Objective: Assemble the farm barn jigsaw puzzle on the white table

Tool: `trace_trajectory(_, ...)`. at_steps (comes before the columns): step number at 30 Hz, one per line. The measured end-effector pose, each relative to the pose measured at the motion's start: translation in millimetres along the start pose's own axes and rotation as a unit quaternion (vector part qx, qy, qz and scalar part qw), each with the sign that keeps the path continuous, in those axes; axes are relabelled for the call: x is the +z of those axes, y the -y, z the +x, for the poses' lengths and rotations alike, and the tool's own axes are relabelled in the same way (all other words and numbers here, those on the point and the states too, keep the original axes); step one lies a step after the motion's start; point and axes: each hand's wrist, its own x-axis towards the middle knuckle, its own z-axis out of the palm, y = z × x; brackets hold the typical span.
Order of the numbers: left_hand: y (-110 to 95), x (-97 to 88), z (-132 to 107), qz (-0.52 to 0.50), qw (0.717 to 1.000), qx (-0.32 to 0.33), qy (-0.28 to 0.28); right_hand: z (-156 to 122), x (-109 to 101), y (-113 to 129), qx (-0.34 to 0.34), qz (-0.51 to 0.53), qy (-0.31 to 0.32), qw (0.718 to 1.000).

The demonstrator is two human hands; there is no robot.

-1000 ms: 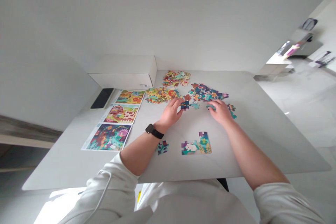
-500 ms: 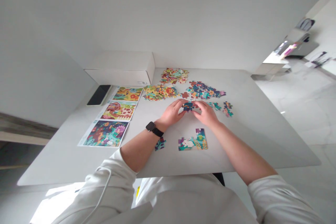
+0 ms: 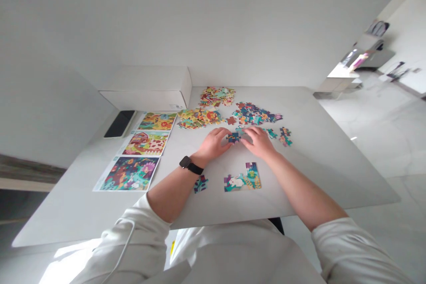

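A dark blue puzzle piece (image 3: 233, 138) with orange marks is between my hands, near the middle of the table. My left hand (image 3: 214, 144) grips its left side with thumb and fingers; a black watch (image 3: 191, 164) is on that wrist. My right hand (image 3: 261, 143) is curved at the piece's right side, fingers and thumb apart, the thumb tip close to its edge. Whether it touches is hard to tell. A teal piece (image 3: 239, 129) lies just behind. Nearer me is a joined puzzle section (image 3: 242, 182) with a white rabbit, and a small dark teal section (image 3: 200, 184) lies by my left forearm.
Loose pieces form a blue-purple pile (image 3: 254, 114), a yellow pile (image 3: 199, 117) and a red-green pile (image 3: 217, 96). Small pieces (image 3: 285, 136) lie at right. Three picture sheets (image 3: 129, 173), a phone (image 3: 120, 124) and a white box (image 3: 143, 100) are at left. A wall stands behind.
The dark blue piece has shifted slightly left and turned flatter to view. My right fingers have parted from its right side. The whole view has drifted slightly.
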Motion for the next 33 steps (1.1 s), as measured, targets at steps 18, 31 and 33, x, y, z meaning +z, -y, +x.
trace_trajectory(18, 6, 7.4, -4, 0.016, 0.995, 0.012, 0.1, 10, 12, -1, 0.018, -0.055, 0.065, 0.996)
trace_trajectory(31, 5, 2.1, -1, 0.01, 0.992, 0.032, 0.118, 6, 6, -13, 0.023, -0.017, 0.027, 0.999)
trace_trajectory(33, 5, 1.7, -2, 0.012, 0.992, 0.033, 0.119, 7, 0, -27, 0.057, -0.01, -0.02, 0.998)
